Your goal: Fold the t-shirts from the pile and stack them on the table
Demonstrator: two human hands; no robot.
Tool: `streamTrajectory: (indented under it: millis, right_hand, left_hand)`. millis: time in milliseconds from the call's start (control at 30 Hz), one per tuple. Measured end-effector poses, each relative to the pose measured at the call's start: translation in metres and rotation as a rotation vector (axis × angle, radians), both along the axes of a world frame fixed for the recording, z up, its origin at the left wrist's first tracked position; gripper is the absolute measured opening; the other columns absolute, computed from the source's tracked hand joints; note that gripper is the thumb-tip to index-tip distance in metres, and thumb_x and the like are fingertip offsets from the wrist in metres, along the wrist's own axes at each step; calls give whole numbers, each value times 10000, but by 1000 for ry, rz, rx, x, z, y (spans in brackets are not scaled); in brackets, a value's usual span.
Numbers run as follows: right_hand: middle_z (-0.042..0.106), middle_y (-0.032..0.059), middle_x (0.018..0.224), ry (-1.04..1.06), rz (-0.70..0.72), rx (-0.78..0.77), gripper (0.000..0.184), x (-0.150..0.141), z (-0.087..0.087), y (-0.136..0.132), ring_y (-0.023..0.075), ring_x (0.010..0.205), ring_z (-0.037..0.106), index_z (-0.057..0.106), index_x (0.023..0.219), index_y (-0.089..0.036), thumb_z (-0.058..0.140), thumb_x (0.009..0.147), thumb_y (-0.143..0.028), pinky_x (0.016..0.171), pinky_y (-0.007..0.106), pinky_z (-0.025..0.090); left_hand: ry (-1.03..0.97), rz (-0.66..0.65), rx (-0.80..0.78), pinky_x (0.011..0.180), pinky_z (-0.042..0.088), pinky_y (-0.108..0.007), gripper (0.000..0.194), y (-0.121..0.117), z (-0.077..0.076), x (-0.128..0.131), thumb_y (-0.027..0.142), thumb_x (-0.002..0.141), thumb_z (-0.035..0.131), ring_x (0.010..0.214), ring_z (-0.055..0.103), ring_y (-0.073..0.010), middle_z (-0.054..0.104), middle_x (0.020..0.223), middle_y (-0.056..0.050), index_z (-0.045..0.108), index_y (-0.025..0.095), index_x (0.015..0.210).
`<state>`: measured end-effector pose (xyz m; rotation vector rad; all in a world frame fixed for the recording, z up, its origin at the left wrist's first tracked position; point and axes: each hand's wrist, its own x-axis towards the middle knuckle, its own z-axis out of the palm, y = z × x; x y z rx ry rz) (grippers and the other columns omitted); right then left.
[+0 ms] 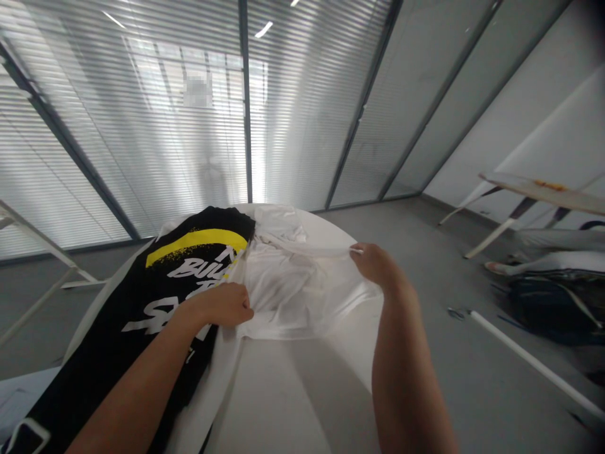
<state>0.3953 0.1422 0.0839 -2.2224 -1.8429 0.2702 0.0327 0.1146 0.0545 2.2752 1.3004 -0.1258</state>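
Observation:
A thin white garment (283,284) is stretched between my two hands over a rounded white table (283,391). My left hand (227,304) is closed on its left side, fingers curled. My right hand (373,265) pinches its upper right edge, pulling it taut toward the right. The cloth is wrinkled in the middle, and its exact kind cannot be made out. On the left lies a black garment (203,222) with a yellow arc and white lettering, partly hidden behind my left forearm. More crumpled white cloth (278,222) is at the far side of the table.
Beyond the table rises a glass wall with blinds (302,126). To the right are a wooden-topped table (558,193), a dark bag (553,306), a person's legs (562,258) and a white pole (529,356). A white frame (47,246) stands at left.

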Motion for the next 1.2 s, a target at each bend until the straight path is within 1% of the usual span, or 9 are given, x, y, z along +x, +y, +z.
streamTrajectory:
  millis: [167,300,400,500,567,733,867,1033,1200]
  right_hand:
    - [682,101,1193,-21,193,-13,352,-63,23,-20,260,1107,615,645,1204,-217,444,936,-326,927,342,431]
    - [701,117,1100,-176,313,-104,344,-107,27,-39,260,1009,640,667,1093,-200,391,979,-370,842,344,441]
    - [710,105,1076,-180,379,-88,359,-122,30,-46,251,983,647,669,1086,-204,372,993,-383,828,335,438]
    - [710,80,1113,-54,511,-65,364,-122,38,-49,237,1013,645,663,1150,-225,381,994,-392,862,322,431]
    - [702,71,1157,52,665,-70,376,-120,43,-50,227,1047,639,643,1216,-237,380,998,-393,889,312,426]
    - [673,67,1241,203,937,-169,368,-116,43,-52,220,1108,627,626,1260,-224,406,990,-345,925,299,431]
    - [615,63,1336,212,992,-255,424,-118,39,-54,229,1191,581,549,1360,-249,490,941,-284,993,313,403]
    - [553,82,1403,228,1029,-350,691,-120,41,-56,229,1136,591,328,1515,-275,578,871,-237,945,313,420]
    - [664,97,1184,221,1074,-424,773,-130,39,-55,185,914,630,237,1550,-226,585,861,-261,790,271,450]
  left_hand:
    - [-325,53,9,794,469,-281,348,9,-7,13,333,880,434,844,650,-176,720,928,-32,677,215,1099]
    - [-607,164,-167,793,498,-294,510,9,-22,31,351,953,371,823,638,-150,703,988,-52,403,226,1447]
    - [-744,167,-321,770,507,-295,596,5,-30,39,403,978,371,816,639,-137,686,1083,-85,225,251,1536]
    - [-907,168,-435,734,506,-301,644,3,-30,42,490,965,407,823,662,-152,663,1160,-115,220,263,1538]
    - [-1029,185,-494,706,502,-299,614,4,-27,41,519,945,437,813,674,-164,647,1183,-128,350,240,1485]
    - [-1178,309,-492,655,489,-264,416,9,-21,38,457,862,595,749,673,-162,683,935,-79,643,139,1126]
    - [-1169,381,-394,648,510,-257,297,12,-17,35,368,774,693,641,630,-117,649,771,-16,676,127,948]
    - [-1194,428,-329,595,528,-253,274,13,-10,28,260,706,686,562,595,-90,611,753,31,646,155,956]
    - [-1043,456,-319,507,481,-225,320,16,-2,14,198,699,581,504,562,-87,600,739,34,600,173,1018]
